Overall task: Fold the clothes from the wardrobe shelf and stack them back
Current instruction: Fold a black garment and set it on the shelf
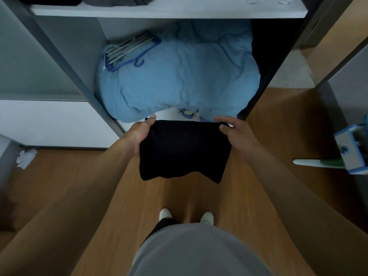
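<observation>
Dim, flat indoor light w/ a cool cast; no hard shadows, no glare. Right side of the wardrobe recess drops to pure black. Black garment is crushed, barely any texture. Blue duvet shows soft, low-contrast folds. Strong wide-angle distortion: wardrobe post splays outward, lines stretch twd borders. Soft overall; compression smear on wood floor, bottom corners blurrier than ctr.

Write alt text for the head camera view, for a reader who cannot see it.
The left hand and right hand hold a black garment by its upper corners in front of an open wardrobe. Behind it a bulky light-blue duvet fills the lower compartment, with a bundle of hangers lying on it.
</observation>
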`<state>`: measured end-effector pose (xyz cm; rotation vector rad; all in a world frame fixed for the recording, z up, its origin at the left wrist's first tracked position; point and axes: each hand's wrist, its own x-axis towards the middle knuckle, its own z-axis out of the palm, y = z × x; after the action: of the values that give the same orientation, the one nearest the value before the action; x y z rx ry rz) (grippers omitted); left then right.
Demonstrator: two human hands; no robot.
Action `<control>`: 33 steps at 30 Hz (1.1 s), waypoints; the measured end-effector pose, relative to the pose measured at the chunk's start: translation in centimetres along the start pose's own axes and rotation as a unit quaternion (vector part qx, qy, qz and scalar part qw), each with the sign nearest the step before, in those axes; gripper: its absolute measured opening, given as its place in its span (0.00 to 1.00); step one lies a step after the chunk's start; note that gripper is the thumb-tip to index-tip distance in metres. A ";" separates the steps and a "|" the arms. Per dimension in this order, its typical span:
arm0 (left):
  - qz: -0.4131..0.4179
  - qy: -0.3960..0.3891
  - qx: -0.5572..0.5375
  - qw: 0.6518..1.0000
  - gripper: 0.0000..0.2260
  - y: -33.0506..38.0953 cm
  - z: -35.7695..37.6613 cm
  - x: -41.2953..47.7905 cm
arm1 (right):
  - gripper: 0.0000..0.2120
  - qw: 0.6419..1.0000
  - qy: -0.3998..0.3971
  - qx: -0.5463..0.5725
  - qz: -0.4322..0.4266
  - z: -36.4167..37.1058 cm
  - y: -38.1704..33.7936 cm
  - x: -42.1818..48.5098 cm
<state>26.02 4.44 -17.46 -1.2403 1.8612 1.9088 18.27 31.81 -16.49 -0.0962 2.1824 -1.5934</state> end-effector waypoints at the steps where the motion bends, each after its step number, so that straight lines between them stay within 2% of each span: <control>1: 0.013 -0.012 -0.005 1.000 0.19 -0.1 -0.1 -0.1 | 0.14 1.000 -0.006 0.008 0.004 -0.1 -0.2 0.1; 3: 0.049 -0.033 0.005 0.998 0.20 -0.4 -0.3 -0.5 | 0.13 0.999 -0.040 -0.008 0.007 -0.6 -0.4 0.3; 4: 0.067 -0.042 0.010 0.997 0.25 -0.6 -0.5 -0.7 | 0.14 0.997 -0.072 -0.033 0.006 -0.9 -0.6 0.4; 6: 0.099 -0.054 -0.003 0.994 0.26 -0.6 -0.7 -1.2 | 0.23 0.982 -0.137 -0.131 0.004 -1.6 -0.6 0.7; 7: 0.110 -0.059 -0.008 0.992 0.25 -0.4 -0.7 -1.5 | 0.25 0.968 -0.155 -0.197 -0.007 -1.7 -0.6 0.9; 8: 0.114 -0.065 -0.009 0.991 0.24 -0.1 -0.6 -1.8 | 0.23 0.950 -0.160 -0.265 -0.028 -1.6 -0.6 1.1; 11: 0.124 -0.056 0.013 0.991 0.22 0.7 -0.2 -2.4 | 0.12 0.900 -0.097 -0.418 -0.083 -0.8 -0.6 2.2; 13: 0.119 -0.074 0.011 0.990 0.14 1.1 -0.4 -2.5 | 0.08 0.882 -0.030 -0.460 -0.097 -0.7 -1.4 3.0; 14: 0.114 -0.101 0.003 0.988 0.14 1.3 -0.6 -2.8 | 0.07 0.879 -0.015 -0.463 -0.110 -0.7 -1.7 3.5; 16: 0.109 -0.135 0.010 0.985 0.28 1.7 -1.1 -3.1 | 0.05 0.887 -0.016 -0.443 -0.130 -0.9 -2.7 4.5; 17: 0.115 -0.132 0.023 0.984 0.29 2.0 -1.2 -3.2 | 0.06 0.901 -0.031 -0.412 -0.132 -0.9 -3.2 4.9; 18: 0.126 -0.124 0.039 0.983 0.28 2.3 -1.3 -3.3 | 0.08 0.926 -0.048 -0.354 -0.121 -1.0 -3.8 5.3; 20: 0.151 -0.100 0.065 0.981 0.27 3.3 -1.5 -3.4 | 0.08 0.980 -0.095 -0.169 -0.053 -0.8 -5.1 5.5; 21: 0.164 -0.086 0.088 0.979 0.27 3.9 -1.7 -3.4 | 0.08 0.990 -0.113 -0.080 -0.017 -0.7 -5.7 5.5; 23: 0.189 -0.047 0.136 0.971 0.26 5.4 -2.3 -3.2 | 0.09 0.991 -0.131 0.025 0.012 -0.6 -6.7 5.8; 25: 0.216 -0.010 0.164 0.962 0.24 7.0 -3.3 -2.9 | 0.09 0.988 -0.134 0.070 0.009 -0.2 -7.8 6.1; 30: 0.309 0.066 0.201 0.927 0.17 10.6 -7.3 -1.9 | 0.13 0.987 -0.120 0.104 -0.040 2.6 -11.7 7.1; 33: 0.365 0.094 0.151 0.914 0.13 12.8 -10.2 -0.8 | 0.07 0.979 -0.110 0.162 -0.062 5.0 -15.1 7.9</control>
<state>22.33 -6.75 -6.14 -0.6875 2.8878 1.7026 10.11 19.85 -6.16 -0.3002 1.7573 -1.8877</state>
